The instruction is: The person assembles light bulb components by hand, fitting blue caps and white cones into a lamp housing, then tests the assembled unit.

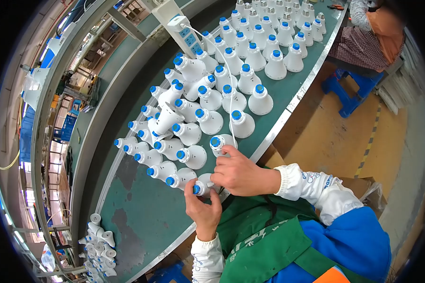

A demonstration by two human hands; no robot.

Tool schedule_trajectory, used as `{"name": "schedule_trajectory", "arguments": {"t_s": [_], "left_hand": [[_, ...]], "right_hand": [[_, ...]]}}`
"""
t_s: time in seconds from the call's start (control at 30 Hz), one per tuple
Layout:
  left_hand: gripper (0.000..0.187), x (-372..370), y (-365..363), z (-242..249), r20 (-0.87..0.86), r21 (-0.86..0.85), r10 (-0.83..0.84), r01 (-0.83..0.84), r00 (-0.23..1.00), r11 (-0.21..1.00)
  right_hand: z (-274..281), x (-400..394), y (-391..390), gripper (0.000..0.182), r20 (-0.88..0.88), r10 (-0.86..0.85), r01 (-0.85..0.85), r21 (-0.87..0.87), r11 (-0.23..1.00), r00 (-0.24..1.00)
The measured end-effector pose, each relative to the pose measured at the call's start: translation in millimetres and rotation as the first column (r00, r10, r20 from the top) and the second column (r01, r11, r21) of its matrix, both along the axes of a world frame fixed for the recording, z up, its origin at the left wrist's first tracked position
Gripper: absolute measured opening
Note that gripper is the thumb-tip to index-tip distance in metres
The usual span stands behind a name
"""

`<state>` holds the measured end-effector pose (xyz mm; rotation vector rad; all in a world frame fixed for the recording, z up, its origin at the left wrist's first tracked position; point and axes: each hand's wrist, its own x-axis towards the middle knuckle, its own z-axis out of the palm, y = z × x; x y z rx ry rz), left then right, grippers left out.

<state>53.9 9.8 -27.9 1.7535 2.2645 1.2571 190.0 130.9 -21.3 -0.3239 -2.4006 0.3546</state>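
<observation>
My left hand (204, 212) has its thumb and fingers round a white cone-shaped housing with a blue cap (197, 189), near the bench's front edge. Over the same housing, my right hand (238, 173) is closed, its fingertips bent in at the housing's side; a small pale piece seems to be at the fingertips, too small to make out. Just beyond the right hand stands another capped housing (222, 143). A white cable (231, 89) runs down among the housings to near that one.
Rows of capped white housings (242, 123) cover the green bench (141, 226). A power strip (190, 39) stands at the back. Small white cones (99, 247) lie at the lower left. Another person (382, 33) sits at the upper right, near a blue stool (347, 92).
</observation>
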Motion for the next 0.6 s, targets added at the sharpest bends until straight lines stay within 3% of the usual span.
{"name": "schedule_trajectory", "arguments": {"t_s": [0.1,0.5,0.6], "left_hand": [[0.056,-5,-1,2,0.046,-0.024,-0.029,0.03,0.999,0.999],[0.056,-7,9,6,-0.022,-0.099,-0.063,0.061,0.998,0.993],[0.052,-4,12,6,-0.057,-0.065,-0.04,0.036,0.998,0.997]], "right_hand": [[3,0,1,0.006,0.065,0.026,-0.028,0.021,0.999,0.998],[0,-2,4,0.006,0.01,-0.018,0.017,0.02,1.0,1.0],[-4,-8,1,0.006,-0.079,-0.031,0.03,-0.023,0.999,0.996]]}}
